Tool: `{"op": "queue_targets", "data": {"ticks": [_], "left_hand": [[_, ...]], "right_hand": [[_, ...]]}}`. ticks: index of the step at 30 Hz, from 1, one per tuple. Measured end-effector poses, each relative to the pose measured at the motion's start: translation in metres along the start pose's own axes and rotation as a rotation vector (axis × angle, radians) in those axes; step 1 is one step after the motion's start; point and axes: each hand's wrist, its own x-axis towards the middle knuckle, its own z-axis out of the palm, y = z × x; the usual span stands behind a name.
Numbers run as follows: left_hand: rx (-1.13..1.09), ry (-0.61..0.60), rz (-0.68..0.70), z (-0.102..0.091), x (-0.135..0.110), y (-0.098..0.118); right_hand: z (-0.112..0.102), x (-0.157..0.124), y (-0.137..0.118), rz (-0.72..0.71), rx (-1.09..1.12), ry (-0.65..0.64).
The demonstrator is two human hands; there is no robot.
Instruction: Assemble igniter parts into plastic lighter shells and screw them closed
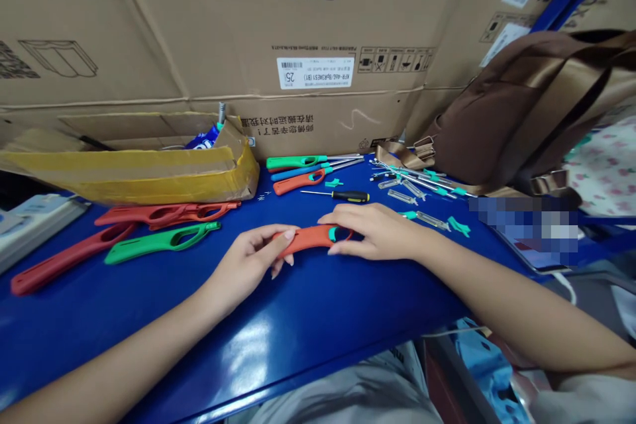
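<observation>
An orange lighter body (pixel 313 237) with a teal trigger piece is held just above the blue table, between my two hands. My left hand (pixel 258 248) pinches its handle end, thumb on top. At the other end, my right hand (pixel 370 232) has its fingers around the trigger loop and partly hides it. Behind them lies a screwdriver (pixel 350 197) with a black and yellow handle. Further back are a green lighter (pixel 293 162), a blue one (pixel 301 172) and an orange one (pixel 298 181) with metal tubes. A small teal trigger (pixel 334 183) rests near them.
Red casings (pixel 72 258) and a green casing (pixel 159 243) lie at left by a yellow-taped cardboard box (pixel 129 175). Metal rods (pixel 422 179) and clear fuel tanks (pixel 402 196) are scattered at right, near a phone (pixel 527 238) and brown bag (pixel 501 106). Large cartons (pixel 199 33) stand behind.
</observation>
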Motion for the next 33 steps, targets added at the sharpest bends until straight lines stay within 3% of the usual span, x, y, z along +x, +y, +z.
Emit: {"op": "queue_targets", "data": {"ticks": [3,8,10,19,23,27,33], "left_hand": [[-0.040,-0.068,-0.032,0.002,0.000,0.001],[0.507,-0.100,0.469,-0.006,-0.003,-0.005],[0.649,-0.121,0.582,-0.009,-0.005,-0.008],[0.733,-0.158,0.627,-0.011,-0.002,-0.010],[0.754,-0.142,0.649,-0.022,0.006,-0.011],[0.759,-0.126,0.654,-0.031,0.009,-0.012],[0.727,-0.108,0.652,-0.033,0.010,-0.010]], "right_hand": [[0.002,0.000,-0.003,-0.046,-0.032,-0.065],[0.003,0.000,-0.004,-0.060,0.008,-0.083],[0.004,0.000,-0.004,-0.076,0.023,-0.073],[0.011,0.001,-0.003,-0.080,0.125,-0.021],[-0.001,-0.001,0.004,-0.025,0.045,0.003],[-0.013,-0.004,0.007,0.032,-0.026,-0.086],[-0.008,-0.004,0.009,0.034,-0.091,-0.054]]}}
